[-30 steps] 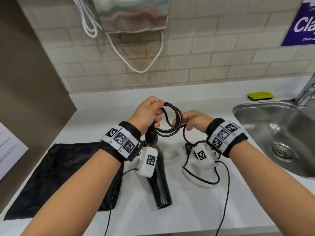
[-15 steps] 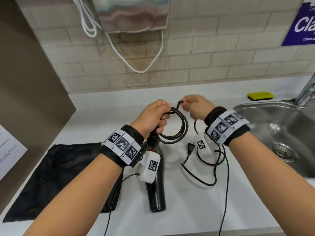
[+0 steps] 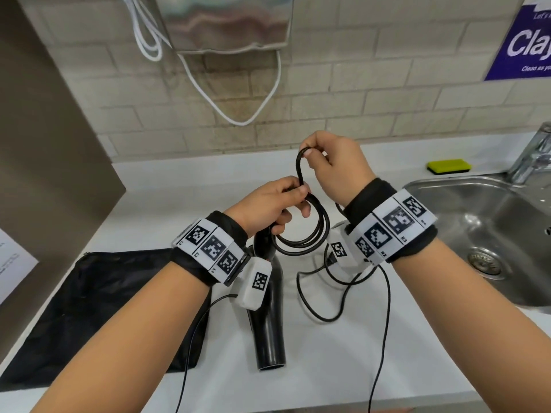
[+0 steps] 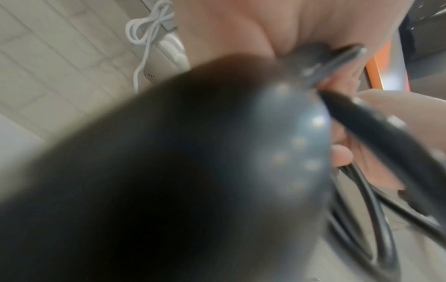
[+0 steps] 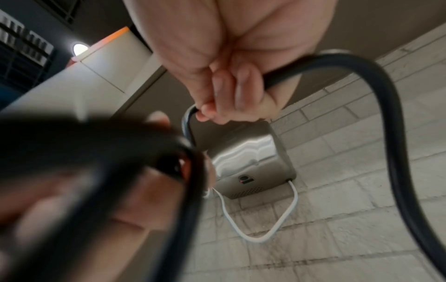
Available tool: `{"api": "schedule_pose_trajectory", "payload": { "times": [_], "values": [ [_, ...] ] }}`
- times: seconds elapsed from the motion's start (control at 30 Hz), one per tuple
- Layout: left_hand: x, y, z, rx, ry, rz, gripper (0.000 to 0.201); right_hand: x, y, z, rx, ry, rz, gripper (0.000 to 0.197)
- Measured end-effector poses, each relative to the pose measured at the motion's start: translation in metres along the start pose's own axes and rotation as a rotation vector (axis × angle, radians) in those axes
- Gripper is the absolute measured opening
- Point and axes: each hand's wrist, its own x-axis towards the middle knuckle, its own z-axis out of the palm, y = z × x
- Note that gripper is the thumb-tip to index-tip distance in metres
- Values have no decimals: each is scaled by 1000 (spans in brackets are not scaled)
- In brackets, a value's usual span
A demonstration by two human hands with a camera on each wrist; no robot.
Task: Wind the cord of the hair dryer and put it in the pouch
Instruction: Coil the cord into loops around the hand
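Right hand (image 3: 334,165) fingers pinched the cord (image 3: 301,171), now raised higher than 0.5 s earlier, drawing a fresh loop up over the left. Left hand (image 3: 268,204) fingers stayed curled round the gathered coils (image 3: 307,234) and the hair dryer (image 3: 268,323) handle. Slack on the counter (image 3: 298,368) had shortened; winding nearly done. Pouch (image 3: 89,308) lay flat, left.

You face a wall of pale brick tiles (image 3: 328,93); a steel hand dryer (image 3: 226,22) hangs on it, its white cable (image 3: 238,120) looping below; your white bench (image 3: 167,186) meets a steel sink (image 3: 489,231) rightward; a purple sign (image 3: 524,43) sits top right.
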Motion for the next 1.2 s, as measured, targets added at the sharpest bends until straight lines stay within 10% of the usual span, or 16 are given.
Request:
{"api": "schedule_pose_trajectory", "payload": {
  "times": [0.53,0.7,0.9,1.2],
  "values": [
    [4,-10,6,-76,345,127,19,-32,30,-18,-4,36,1,13],
    [9,-9,11,-55,417,92,19,-46,33,-16,-112,210,-206,26],
    [15,-8,16,-36,440,84,19,-65,46,13,-192,-520,177,27],
    [16,-9,17,-50,441,74,20,-85,116,66,-552,-852,388,44]
  ]
}}
